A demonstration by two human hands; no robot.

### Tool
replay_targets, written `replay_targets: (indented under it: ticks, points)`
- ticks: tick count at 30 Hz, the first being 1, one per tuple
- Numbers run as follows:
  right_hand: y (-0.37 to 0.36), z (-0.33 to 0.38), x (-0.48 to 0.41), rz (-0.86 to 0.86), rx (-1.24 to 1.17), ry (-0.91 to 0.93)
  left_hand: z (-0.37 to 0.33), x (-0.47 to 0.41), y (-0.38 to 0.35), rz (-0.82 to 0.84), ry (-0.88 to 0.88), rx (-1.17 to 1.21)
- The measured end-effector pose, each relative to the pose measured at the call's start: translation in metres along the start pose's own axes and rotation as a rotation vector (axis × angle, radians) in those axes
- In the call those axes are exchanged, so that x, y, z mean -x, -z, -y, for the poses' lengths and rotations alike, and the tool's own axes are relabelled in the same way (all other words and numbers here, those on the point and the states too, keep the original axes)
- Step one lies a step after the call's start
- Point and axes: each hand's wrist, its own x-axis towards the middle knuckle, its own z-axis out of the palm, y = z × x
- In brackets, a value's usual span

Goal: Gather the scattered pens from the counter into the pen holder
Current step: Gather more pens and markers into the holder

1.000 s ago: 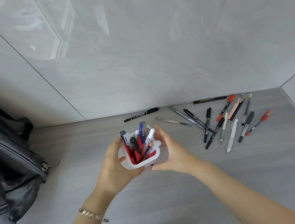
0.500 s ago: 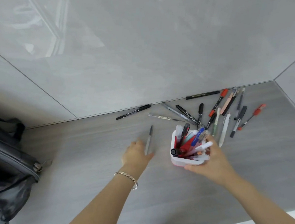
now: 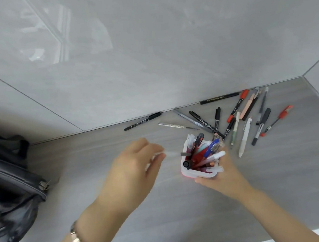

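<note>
A white pen holder (image 3: 186,171) with a red inside stands on the grey counter (image 3: 181,205), packed with several pens. My right hand (image 3: 223,175) grips its near right side. My left hand (image 3: 133,167) is lifted just left of the holder and pinches a thin grey pen (image 3: 174,154), blurred, whose tip reaches the holder's left rim. Several loose pens (image 3: 240,125) lie fanned out behind and right of the holder. A black marker (image 3: 142,121) and a thin silver pen (image 3: 176,126) lie near the wall.
A dark grey bag (image 3: 10,184) with a zipper sits at the left edge of the counter. A grey tiled wall (image 3: 149,54) rises behind. A side wall closes the counter on the right. The counter's front edge runs along the bottom right.
My left hand picked the grey pen up from the counter and carried it right to the holder's rim. My right hand still holds the holder in nearly the same spot.
</note>
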Motion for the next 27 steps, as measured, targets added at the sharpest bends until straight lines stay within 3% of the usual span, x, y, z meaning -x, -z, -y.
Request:
replay_targets:
  ticks: [4,6,10,12,13,15,18,21,27]
  points:
    - [0.005,0.007,-0.001,0.028,0.011,0.028,-0.004,-0.016,-0.055,0.177,-0.148,-0.311]
    - [0.008,0.006,-0.002,-0.007,0.106,0.045,-0.008,-0.026,-0.078,0.195,-0.189,-0.347]
    - [0.008,0.004,-0.003,0.022,0.062,0.029,-0.002,-0.057,-0.077,0.114,-0.031,0.098]
    - [0.007,0.003,-0.006,0.036,0.055,0.011,0.024,-0.077,-0.077,0.031,0.027,0.031]
    - [0.007,0.005,-0.006,0.038,0.058,0.036,0.041,-0.088,-0.080,0.080,0.059,-0.077]
    - [0.009,0.008,-0.007,0.028,0.071,0.052,0.069,-0.106,-0.091,0.358,0.085,-0.279]
    - [0.010,0.010,-0.008,0.040,0.038,0.045,0.087,-0.127,-0.111,0.660,-0.093,-0.495]
    - [0.010,0.015,-0.008,0.052,0.001,0.042,0.090,-0.141,-0.133,0.682,-0.217,-0.575]
    - [0.010,0.013,-0.006,0.044,0.024,0.034,0.087,-0.126,-0.142,0.648,-0.252,-0.584]
